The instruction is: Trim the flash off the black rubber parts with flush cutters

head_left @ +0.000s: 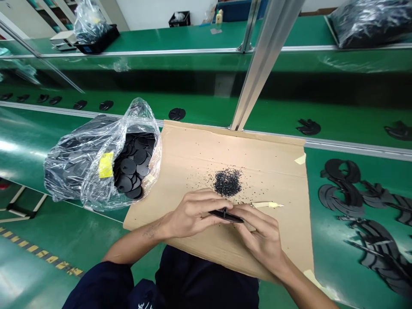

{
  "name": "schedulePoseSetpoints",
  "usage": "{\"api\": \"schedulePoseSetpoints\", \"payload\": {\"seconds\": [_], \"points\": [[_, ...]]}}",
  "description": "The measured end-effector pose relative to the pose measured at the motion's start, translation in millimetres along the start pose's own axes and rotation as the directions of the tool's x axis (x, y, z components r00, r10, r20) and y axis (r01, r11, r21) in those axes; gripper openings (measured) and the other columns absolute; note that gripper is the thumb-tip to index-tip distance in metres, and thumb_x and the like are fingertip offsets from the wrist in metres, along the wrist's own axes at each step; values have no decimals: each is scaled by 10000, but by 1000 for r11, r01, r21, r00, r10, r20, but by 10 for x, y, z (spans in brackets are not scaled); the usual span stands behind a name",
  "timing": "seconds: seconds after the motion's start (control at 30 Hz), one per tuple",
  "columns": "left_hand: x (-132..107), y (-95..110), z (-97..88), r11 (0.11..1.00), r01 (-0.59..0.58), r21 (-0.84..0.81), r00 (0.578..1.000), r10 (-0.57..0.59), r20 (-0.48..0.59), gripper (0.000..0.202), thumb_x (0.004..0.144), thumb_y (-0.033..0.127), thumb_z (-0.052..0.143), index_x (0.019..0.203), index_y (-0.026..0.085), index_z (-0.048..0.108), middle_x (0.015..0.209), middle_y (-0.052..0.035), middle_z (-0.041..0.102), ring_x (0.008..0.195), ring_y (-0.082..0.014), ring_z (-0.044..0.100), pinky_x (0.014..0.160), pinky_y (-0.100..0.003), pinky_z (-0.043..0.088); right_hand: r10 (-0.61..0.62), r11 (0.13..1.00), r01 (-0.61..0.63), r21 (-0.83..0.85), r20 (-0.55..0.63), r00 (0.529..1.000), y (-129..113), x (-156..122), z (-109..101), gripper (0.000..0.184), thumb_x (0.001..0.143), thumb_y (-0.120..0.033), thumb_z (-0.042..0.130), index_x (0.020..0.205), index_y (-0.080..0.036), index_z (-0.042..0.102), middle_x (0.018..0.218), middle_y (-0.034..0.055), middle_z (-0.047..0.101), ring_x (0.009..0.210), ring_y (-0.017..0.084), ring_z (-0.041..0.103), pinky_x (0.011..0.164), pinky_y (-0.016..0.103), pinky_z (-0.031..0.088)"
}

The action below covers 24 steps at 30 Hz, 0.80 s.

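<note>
Over a sheet of brown cardboard (189, 150), my left hand (193, 212) and my right hand (262, 234) together grip a thin black disc (227, 215), seen nearly edge-on. A small dark stub stands up from its middle, close to my fingertips. My left fingers pinch its left side, and my right fingers close on its right side. Just beyond my hands lies a heap of tiny black pieces (227, 182), with more scattered around it. A yellow-handled slim tool (266, 204) rests on the cardboard near my right fingers.
To the left, a clear plastic bag (80, 159) holds many black discs (128, 166). Curved black parts (341, 189) lie in groups at right. Beyond the cardboard, a green conveyor belt (206, 113) carries spaced black parts, and a metal post (257, 73) rises there.
</note>
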State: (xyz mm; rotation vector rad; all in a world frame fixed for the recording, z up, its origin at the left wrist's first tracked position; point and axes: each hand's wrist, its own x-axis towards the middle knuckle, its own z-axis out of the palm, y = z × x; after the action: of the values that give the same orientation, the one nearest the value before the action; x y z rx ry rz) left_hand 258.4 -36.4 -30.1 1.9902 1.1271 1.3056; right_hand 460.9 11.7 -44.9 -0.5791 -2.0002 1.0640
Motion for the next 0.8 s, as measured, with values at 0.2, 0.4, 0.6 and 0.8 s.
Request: {"api": "schedulePoseSetpoints", "payload": {"seconds": [0.2, 0.4, 0.6, 0.8], "points": [[-13, 9, 2, 999, -36, 24, 999, 36, 24, 260, 967, 204, 644, 1213, 130, 679, 979, -120, 774, 888, -186, 733, 778, -320, 625, 11, 1000, -11, -4, 37, 999, -9, -41, -29, 244, 945, -96, 610, 1118, -217, 733, 968, 73, 752, 880, 203, 740, 752, 323, 642], [-55, 11, 33, 998, -58, 31, 998, 59, -29, 267, 934, 165, 685, 1200, 150, 679, 940, -97, 784, 853, -178, 739, 752, -304, 626, 5, 1000, -5, 12, 36, 999, -58, -10, -46, 252, 936, -65, 605, 1094, -214, 733, 930, 51, 751, 801, 168, 732, 703, 267, 620], [-32, 27, 12, 1000, -10, -15, 999, 11, 46, 300, 950, 240, 675, 1231, 135, 665, 1002, -118, 767, 926, -192, 722, 802, -335, 622, 50, 998, -51, 42, 28, 998, -71, -12, -16, 212, 964, -125, 607, 1085, -213, 757, 953, 66, 765, 828, 182, 743, 738, 281, 632], [-70, -16, 43, 999, 30, -41, 999, -31, -12, 308, 949, 188, 669, 1256, 174, 668, 1004, -94, 762, 925, -176, 714, 803, -317, 608, 105, 994, -105, 27, 6, 994, -37, -39, -27, 222, 934, -190, 693, 1147, -227, 746, 1034, 76, 764, 914, 214, 741, 811, 346, 646]]}}
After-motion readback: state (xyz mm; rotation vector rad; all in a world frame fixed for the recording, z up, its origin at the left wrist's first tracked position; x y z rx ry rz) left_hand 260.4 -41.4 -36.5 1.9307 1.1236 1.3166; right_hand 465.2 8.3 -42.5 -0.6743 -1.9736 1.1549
